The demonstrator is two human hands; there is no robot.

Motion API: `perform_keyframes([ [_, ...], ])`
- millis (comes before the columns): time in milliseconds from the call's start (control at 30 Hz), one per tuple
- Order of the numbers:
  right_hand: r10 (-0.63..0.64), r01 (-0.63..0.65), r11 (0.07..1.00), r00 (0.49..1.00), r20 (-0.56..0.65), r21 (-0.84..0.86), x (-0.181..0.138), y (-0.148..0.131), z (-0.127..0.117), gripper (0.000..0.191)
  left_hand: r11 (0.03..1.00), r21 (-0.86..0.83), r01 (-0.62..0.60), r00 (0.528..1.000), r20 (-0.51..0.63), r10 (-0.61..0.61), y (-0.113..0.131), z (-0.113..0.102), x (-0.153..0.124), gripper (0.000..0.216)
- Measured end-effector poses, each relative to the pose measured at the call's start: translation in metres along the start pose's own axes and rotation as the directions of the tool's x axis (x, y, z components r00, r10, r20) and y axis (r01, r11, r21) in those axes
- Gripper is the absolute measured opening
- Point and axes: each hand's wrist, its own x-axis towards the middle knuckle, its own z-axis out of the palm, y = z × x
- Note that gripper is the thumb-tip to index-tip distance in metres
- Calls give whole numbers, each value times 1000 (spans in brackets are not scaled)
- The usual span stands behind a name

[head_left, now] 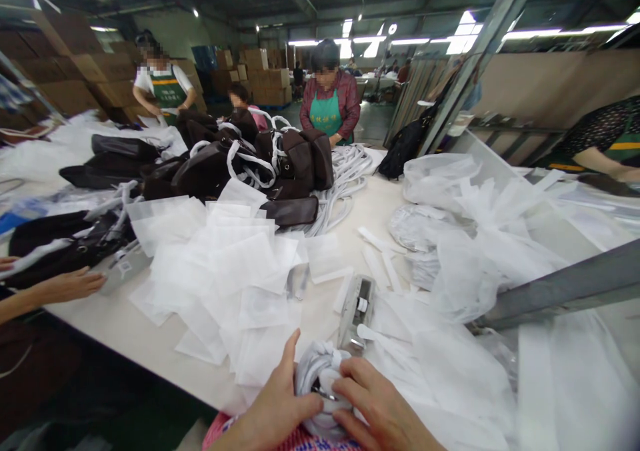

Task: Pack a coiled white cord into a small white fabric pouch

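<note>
A coiled strap wrapped in whitish paper (320, 361), with a bit of shiny metal at its middle, is between my two hands at the table's near edge. My left hand (280, 401) grips its left side, thumb across the front and one finger pointing up. From the right, my right hand (373, 398) presses bent fingers on the coil near the metal part. Just beyond it stands a grey tape dispenser (357, 311). A loose pile of thin white sheets (225, 264) spreads to the left of the coil.
Dark brown bags (240, 158) with wrapped handles are heaped at the back left, beside a bundle of pale straps (345, 178). White bags (460, 238) and a slanted metal bar (565, 284) are on the right. A co-worker's hand (75, 286) reaches in at left; another person (327, 98) stands across.
</note>
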Motion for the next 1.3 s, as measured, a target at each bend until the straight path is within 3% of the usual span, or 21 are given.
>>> perform_keyframes([
  [167, -6, 6, 1000, 1000, -22, -9, 0, -2, -1, 22, 996, -90, -15, 999, -31, 12, -8, 0, 6, 95],
  [333, -66, 63, 990, 998, -20, -128, 8, -7, -5, 21, 989, 17, -150, 989, -8, 150, -5, -3, 4, 68],
  [433, -129, 128, 972, 992, 10, -195, 15, -9, -7, 18, 982, 66, -176, 984, 19, 175, -5, -4, 4, 49],
  [633, -55, 77, 970, 993, 102, -231, 18, -11, -5, 29, 977, 69, -204, 979, 2, 204, -7, 0, 2, 38],
  [733, -142, 143, 946, 990, 25, -291, 17, -11, -4, 28, 978, 31, -204, 979, -17, 205, -9, 1, 3, 37],
  [833, -243, 237, 942, 970, 3, -237, 19, -12, -9, 19, 984, -4, -176, 984, -29, 175, -10, 2, 4, 35],
  [967, -351, 340, 918, 936, -18, -204, 21, -13, -18, 14, 980, 105, -167, 983, -54, 173, -5, 5, 4, 27],
  [1067, -294, 274, 940, 953, -76, -204, 19, -13, -13, 23, 979, 92, -183, 980, -65, 189, 0, 9, 4, 23],
  [1167, -177, 150, 980, 958, -226, -130, 15, -9, 2, 28, 976, 99, -195, 976, -82, 203, 0, 10, 6, 21],
  [1300, -247, 188, 966, 880, -406, -180, 12, 0, 13, 9, 970, 168, -176, 977, -92, 193, -7, 7, 5, 25],
])
